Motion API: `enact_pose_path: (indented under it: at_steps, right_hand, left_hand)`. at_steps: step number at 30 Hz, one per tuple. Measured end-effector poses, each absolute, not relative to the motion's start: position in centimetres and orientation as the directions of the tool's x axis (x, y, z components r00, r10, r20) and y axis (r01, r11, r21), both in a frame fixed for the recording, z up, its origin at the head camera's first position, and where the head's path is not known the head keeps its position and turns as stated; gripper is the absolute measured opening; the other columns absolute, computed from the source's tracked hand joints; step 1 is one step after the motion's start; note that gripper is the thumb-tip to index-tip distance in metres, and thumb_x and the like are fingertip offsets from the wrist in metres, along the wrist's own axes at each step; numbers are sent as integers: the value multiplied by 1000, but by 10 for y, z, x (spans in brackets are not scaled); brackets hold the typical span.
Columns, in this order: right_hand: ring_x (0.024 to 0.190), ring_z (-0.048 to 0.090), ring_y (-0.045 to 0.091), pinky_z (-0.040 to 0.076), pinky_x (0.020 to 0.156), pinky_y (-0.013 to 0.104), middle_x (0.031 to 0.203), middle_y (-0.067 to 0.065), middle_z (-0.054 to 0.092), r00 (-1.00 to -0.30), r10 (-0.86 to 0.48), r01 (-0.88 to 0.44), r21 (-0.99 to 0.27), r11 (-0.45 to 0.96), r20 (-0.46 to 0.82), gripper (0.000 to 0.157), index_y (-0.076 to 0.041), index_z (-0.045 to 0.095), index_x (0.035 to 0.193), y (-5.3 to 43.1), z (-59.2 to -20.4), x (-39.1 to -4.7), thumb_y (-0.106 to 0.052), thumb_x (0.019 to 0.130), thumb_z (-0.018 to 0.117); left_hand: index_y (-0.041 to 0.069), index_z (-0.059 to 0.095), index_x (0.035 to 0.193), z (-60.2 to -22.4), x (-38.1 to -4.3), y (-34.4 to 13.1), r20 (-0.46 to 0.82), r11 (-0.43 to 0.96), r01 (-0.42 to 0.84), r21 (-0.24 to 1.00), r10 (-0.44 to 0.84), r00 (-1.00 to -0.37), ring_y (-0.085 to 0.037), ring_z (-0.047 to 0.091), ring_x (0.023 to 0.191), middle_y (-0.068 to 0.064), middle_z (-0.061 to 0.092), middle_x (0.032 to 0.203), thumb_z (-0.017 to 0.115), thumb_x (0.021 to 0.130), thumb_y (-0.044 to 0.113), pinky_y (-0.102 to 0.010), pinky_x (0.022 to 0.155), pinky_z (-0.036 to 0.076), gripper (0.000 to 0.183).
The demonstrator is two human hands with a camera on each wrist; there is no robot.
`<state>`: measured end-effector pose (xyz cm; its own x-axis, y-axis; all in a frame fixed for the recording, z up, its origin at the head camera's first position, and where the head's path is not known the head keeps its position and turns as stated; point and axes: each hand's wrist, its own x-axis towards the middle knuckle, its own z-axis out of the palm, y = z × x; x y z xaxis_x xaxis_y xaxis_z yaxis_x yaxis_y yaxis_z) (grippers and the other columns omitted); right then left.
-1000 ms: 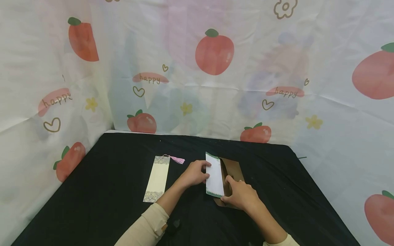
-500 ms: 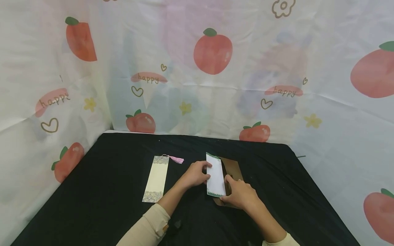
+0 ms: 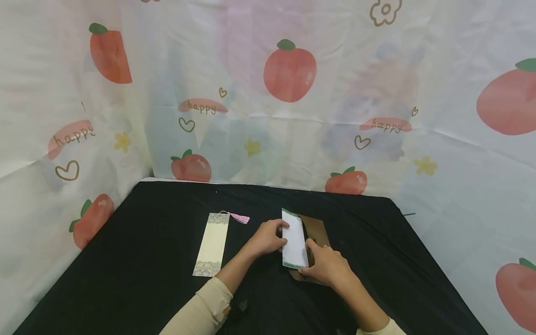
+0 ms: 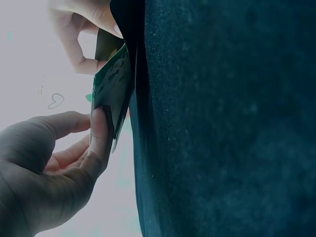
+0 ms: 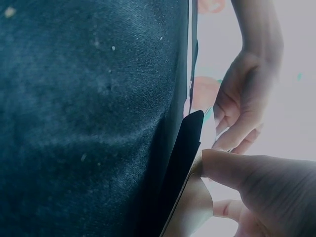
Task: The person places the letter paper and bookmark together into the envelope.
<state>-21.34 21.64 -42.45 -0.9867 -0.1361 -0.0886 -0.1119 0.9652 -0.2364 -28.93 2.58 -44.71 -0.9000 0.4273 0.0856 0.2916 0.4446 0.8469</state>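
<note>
A white card (image 3: 294,242) with green leafy top and bottom edges stands tilted over the left side of a brown paper envelope (image 3: 319,229). My left hand (image 3: 265,237) pinches the card's left edge between thumb and fingers. In the left wrist view, that hand (image 4: 59,163) holds the card (image 4: 112,86) just above the cloth. With my right hand (image 3: 328,264) I grip the envelope near its lower left, by the opening that faces the card. In the right wrist view, thumb and fingers pinch the brown paper (image 5: 190,207); how far the card reaches inside is hidden.
A cream bookmark (image 3: 212,242) with lace-patterned ends and a pink tassel (image 3: 239,217) lies left of my left forearm. Black cloth (image 3: 125,260) covers the table. Printed fabric walls (image 3: 234,139) rise at the back and both sides.
The white card has shifted slightly right, with my left hand, further over the envelope. My right hand and the envelope have barely moved; the bookmark lies as before.
</note>
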Motion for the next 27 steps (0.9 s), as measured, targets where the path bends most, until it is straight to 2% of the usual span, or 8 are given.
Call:
enact_pose_path:
  at_steps: [11,19,27]
  right_hand:
    - [75,58,27,48,55,45,93,12,62,-986,-146,-124,-236,964,-79,73,-11,58,137,217,-424,-213,-39,78,91]
    - [75,58,27,48,56,45,94,13,62,-986,-150,-127,-237,963,-78,73,-11,57,137,217,-425,-213,-38,78,91]
    - [79,62,30,50,57,48,98,15,64,-986,-147,-126,-233,964,-78,74,-11,58,138,217,-425,-214,-39,78,91]
  left_hand:
    - [-5,65,127,-450,-290,31,95,435,298,850,429,-898,-16,66,58,-8,58,93,73,90,-7,-26,54,51,38]
    - [-7,64,126,-452,-290,32,97,411,281,867,414,-905,-17,66,60,-14,60,102,74,89,-9,-29,56,57,39]
    - [-5,65,125,-453,-291,33,91,419,275,865,408,-908,-17,67,61,-14,63,104,76,88,-8,-29,58,57,39]
